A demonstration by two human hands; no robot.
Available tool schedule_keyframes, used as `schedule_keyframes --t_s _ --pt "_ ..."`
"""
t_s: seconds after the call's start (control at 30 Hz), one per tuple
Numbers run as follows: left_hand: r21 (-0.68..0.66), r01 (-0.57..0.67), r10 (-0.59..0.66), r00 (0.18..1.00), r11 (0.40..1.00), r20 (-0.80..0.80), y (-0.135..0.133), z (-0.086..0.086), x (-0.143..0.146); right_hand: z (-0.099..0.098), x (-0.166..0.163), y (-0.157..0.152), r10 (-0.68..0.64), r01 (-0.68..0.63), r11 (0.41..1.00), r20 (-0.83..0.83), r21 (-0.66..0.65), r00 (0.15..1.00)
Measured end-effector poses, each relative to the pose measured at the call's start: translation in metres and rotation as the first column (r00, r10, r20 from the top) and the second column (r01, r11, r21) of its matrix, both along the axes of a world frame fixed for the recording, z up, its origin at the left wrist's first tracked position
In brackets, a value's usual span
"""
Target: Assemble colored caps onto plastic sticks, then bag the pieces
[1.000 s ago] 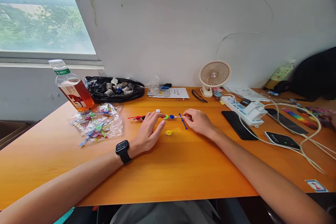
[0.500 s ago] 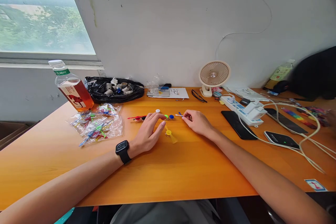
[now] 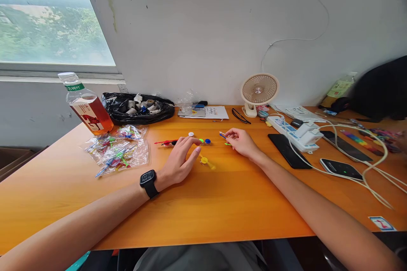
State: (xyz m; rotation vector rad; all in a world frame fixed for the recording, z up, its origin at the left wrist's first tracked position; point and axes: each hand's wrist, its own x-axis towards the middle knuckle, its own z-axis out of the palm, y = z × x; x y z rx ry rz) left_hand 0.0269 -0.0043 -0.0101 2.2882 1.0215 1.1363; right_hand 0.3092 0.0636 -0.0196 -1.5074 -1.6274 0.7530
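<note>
My left hand (image 3: 181, 160), with a black watch on its wrist, is on the table with thumb and fingers apart, its index fingertip near a small green round piece (image 3: 201, 141). Just past the thumb lies a yellow propeller-like piece (image 3: 204, 160). A red pointed stick (image 3: 163, 141) and a black piece lie partly behind the knuckles. My right hand (image 3: 241, 142) is closed in a pinch at thin plastic sticks (image 3: 223, 136) in blue and white; a green tip (image 3: 228, 144) shows below its fingers. Between the hands are a blue round piece (image 3: 207, 141) and a white one (image 3: 190, 134).
Clear bags of coloured plastic parts (image 3: 119, 154) and a tea bottle (image 3: 87, 108) are at left. Behind are a black bag (image 3: 140, 108), papers (image 3: 218, 112), glasses (image 3: 241, 115) and a fan (image 3: 260, 89). Phones (image 3: 288, 151), a power strip (image 3: 291, 131) and cables lie right.
My right hand has shifted slightly right, and the sticks at its fingertips have turned so that blue and green parts now show. The yellow piece has rotated. My left hand stays put.
</note>
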Motion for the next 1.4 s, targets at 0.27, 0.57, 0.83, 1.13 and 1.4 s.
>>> schedule_keyframes --t_s 0.27,0.57,0.83,1.13,1.4 --pt "0.008 0.006 -0.006 1.000 1.000 -0.007 0.000 0.000 -0.001 -0.001 -0.003 -0.005 0.023 -0.058 0.982 0.190 0.179 0.981" --pt "0.019 0.014 -0.014 1.000 1.000 -0.006 0.002 -0.002 0.000 -0.010 -0.008 -0.006 0.068 -0.143 0.934 0.232 0.326 0.970" --pt "0.045 0.015 -0.014 1.000 0.999 -0.024 0.003 -0.005 0.000 -0.015 -0.015 -0.011 0.115 -0.193 0.931 0.251 0.310 0.961" --pt "0.054 0.023 -0.022 0.999 0.998 -0.035 0.003 -0.004 0.000 -0.015 -0.020 -0.014 0.131 -0.205 0.940 0.267 0.274 0.955" --pt "0.045 0.030 -0.029 0.999 0.999 -0.040 0.003 -0.004 0.000 -0.011 -0.023 -0.018 0.151 -0.220 0.942 0.267 0.252 0.952"
